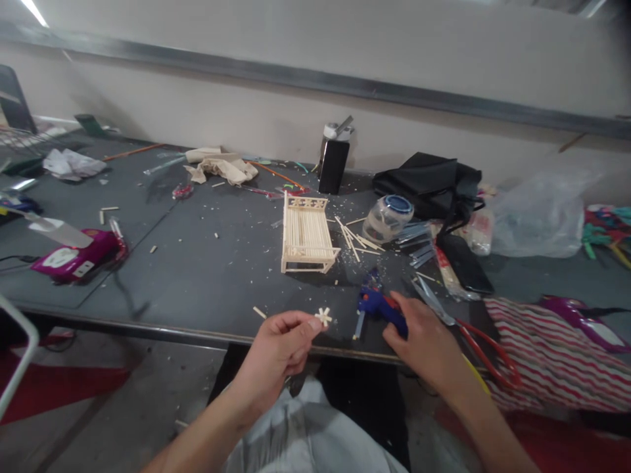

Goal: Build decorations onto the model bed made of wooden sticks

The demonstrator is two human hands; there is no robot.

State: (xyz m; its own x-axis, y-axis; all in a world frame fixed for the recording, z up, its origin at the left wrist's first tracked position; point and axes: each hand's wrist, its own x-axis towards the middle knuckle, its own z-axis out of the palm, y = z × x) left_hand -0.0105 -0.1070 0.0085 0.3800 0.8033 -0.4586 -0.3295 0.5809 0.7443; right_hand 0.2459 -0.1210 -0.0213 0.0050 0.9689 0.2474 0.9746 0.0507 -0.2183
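Between the thumb and forefinger of my left hand [286,338] is a small star-shaped piece of pale sticks [323,316], near the table's front edge. My right hand [419,335] is on the handle of a blue glue gun [379,305], whose nozzle end points away from me. A clear bluish glue stick [359,324] juts from the gun toward the front edge. Beyond my left hand stands a miniature bench or bed made of pale sticks [308,233], upright on the dark table.
Loose sticks [357,240] lie beside a blue-lidded jar [389,218]. Red-handled scissors [486,348] and striped cloth [557,355] are at the right, near a dark phone [463,263]. A bottle [335,157] stands behind. At left sits a purple device [76,256].
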